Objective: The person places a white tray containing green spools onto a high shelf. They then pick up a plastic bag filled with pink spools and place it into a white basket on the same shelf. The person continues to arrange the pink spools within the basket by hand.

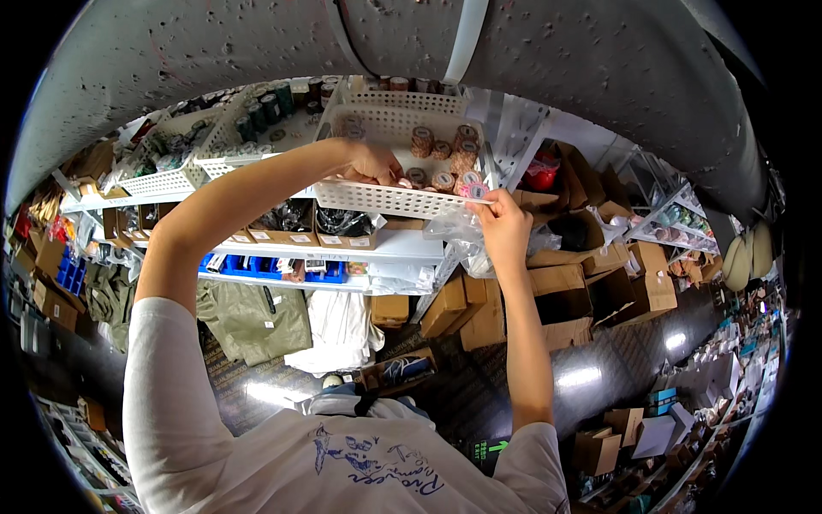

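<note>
A white perforated plastic basket (398, 199) is tilted towards me at the shelf, with stacks of round, patterned chip-like discs (422, 141) inside. My left hand (372, 164) reaches over its front rim, fingers bent down among the discs at the near left; whether it grips any is hidden. At the basket's front right corner, my right hand (504, 215) pinches the rim between thumb and fingers. A pink and white disc (474, 191) lies just beside those fingers.
Neighbouring baskets (160, 183) hold more goods. Below stand cardboard bins with black bags (347, 221) and blue trays (257, 265). Open cartons (559, 295) crowd the right. A thick grey pipe-like form (398, 38) crosses overhead. Folded green cloth (257, 321) hangs low.
</note>
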The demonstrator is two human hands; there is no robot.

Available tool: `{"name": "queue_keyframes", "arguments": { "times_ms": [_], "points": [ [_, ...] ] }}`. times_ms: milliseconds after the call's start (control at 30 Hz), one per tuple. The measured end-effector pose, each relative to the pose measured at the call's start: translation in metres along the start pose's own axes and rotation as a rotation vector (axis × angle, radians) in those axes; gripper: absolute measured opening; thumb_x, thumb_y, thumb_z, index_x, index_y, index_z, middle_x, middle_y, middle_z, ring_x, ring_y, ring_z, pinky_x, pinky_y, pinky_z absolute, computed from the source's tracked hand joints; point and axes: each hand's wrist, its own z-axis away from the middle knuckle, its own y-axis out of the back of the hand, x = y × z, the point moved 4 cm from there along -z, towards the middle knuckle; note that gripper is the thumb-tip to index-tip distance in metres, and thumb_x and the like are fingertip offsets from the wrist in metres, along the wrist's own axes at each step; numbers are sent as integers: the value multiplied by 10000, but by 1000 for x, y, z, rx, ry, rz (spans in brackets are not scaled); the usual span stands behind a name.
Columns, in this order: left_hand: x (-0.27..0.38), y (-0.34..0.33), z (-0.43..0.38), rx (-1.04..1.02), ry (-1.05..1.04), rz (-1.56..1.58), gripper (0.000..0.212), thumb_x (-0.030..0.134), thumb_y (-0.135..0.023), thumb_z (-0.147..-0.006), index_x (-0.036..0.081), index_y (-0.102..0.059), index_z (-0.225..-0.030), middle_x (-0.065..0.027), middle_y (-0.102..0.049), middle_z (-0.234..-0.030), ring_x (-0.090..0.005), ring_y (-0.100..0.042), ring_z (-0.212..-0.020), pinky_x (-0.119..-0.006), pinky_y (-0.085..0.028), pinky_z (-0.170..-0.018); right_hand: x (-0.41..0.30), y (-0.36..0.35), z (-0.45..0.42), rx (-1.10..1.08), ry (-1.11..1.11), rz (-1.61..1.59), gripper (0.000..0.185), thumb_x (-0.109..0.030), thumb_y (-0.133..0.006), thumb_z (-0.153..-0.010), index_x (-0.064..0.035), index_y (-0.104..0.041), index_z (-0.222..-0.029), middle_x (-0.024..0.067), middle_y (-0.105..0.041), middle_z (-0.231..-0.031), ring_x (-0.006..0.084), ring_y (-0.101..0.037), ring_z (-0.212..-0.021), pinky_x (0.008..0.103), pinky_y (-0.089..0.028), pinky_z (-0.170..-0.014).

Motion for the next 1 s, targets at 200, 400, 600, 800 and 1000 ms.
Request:
{"name": "queue_keyframes", "arguments": {
  "times_ms": [200, 400, 600, 800, 1000],
  "points": [
    [42, -28, 10, 198, 107, -330, 362, 111, -670, -849, 16, -622, -1194, -80, -673, -1031, -145, -618, -884, -274, -518, -718, 3, 2, 1, 42, 40, -28, 229, -63, -772, -785, 7, -555, -808, 81, -481, -500, 139, -372, -429, 275, -346, -432],
    [48, -34, 21, 191, 115, -291, 419, 153, -670, -851, 61, -591, -1252, -115, -629, -1131, -173, -573, -991, -317, -495, -786, 1, 2, 1, 0, -8, -21, 214, -54, -762, -794, 17, -563, -831, 83, -563, -544, 86, -432, -471, 250, -372, -469],
    [41, -32, 17, 127, 49, -339, 477, 81, -606, -851, 64, -529, -1322, -138, -620, -1150, -199, -548, -1048, -317, -464, -851, 0, 3, 0, 31, 39, -40, 214, -58, -767, -788, 9, -566, -819, 95, -521, -519, 134, -402, -430, 275, -357, -438],
    [57, -39, -1, 158, -13, -717, 409, 37, -543, -843, 17, -586, -1249, -142, -641, -1163, -213, -565, -1039, -333, -462, -858, 1, 3, 1, 35, 40, -64, 212, -50, -764, -788, 9, -563, -818, 97, -540, -529, 129, -416, -436, 267, -363, -443],
    [57, -40, -16, 143, -70, -582, 395, 27, -528, -821, 7, -616, -1205, -148, -663, -1110, -209, -593, -965, -342, -474, -785, 5, 0, 1, 33, 19, -66, 213, -51, -769, -781, 7, -566, -817, 109, -573, -552, 133, -467, -441, 264, -387, -453]
  ]
}}
